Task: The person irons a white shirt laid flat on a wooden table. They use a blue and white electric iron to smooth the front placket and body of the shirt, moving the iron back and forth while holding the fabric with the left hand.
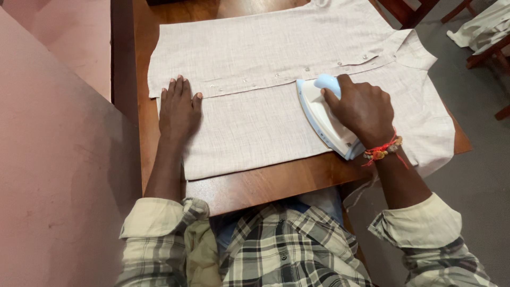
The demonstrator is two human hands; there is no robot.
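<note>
The right hand (363,109) clenches its fingers around the rounded pale blue handle of a white plastic iron (325,118), whose smooth pointed nose aims toward eleven o'clock; the palm hides most of the handle, and the soleplate cannot be seen. A red and gold thread band (383,150) circles that wrist. The left hand (179,109) lies released and flat, fingers together and pointing to twelve o'clock, pressing the near left edge of a pale beige shirt (255,64). The cloth is a slubby, linen-like weave, spread flat with its row of small buttons running from nine toward two o'clock just above the iron; the collar sits at two o'clock and the top edge is cut off. Beneath lies a glossy brown wooden table (249,186), and rolled plaid sleeves (159,223) frame the bottom.
</note>
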